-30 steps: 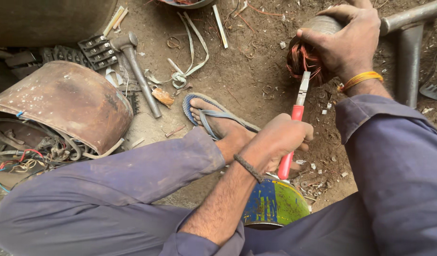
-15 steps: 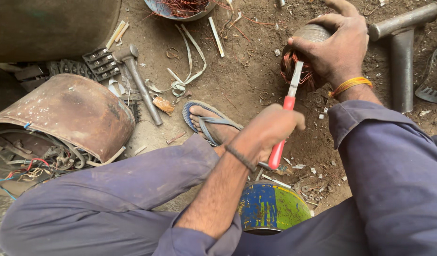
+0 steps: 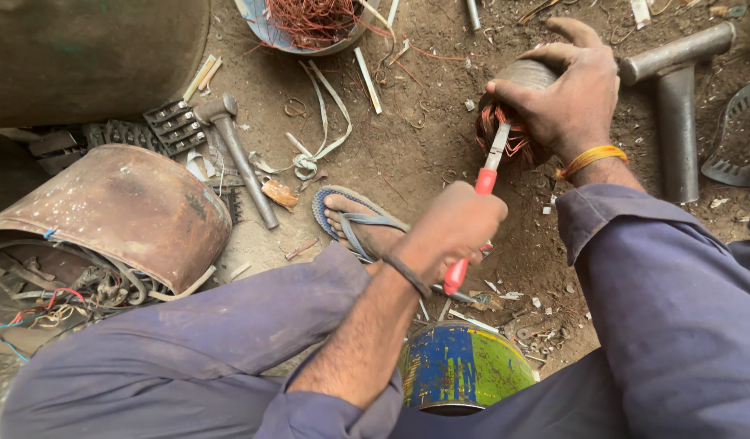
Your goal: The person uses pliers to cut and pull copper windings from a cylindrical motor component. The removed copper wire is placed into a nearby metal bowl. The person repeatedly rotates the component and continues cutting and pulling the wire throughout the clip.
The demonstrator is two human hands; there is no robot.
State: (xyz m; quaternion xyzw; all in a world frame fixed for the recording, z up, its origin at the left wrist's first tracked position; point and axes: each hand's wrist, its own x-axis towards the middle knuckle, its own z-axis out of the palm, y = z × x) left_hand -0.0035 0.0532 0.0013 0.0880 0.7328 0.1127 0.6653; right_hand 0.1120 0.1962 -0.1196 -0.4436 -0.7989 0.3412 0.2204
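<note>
Left hand gripped red pliers, tip biting copper winding. Right hand clamped the motor core on the dirt. Wire-pulling looked underway; next called for a firm tug.

Bare dirt open left of motor coil, hammer and straps beyond, pipe blocking right

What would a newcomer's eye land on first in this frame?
Probably the red-handled pliers at centre, gripped by the left hand, their tip at the copper windings of a motor part that the right hand steadies on the dirt. Next, the rusty metal housing spilling wires at left, and the blue and green can at the bottom.
</note>
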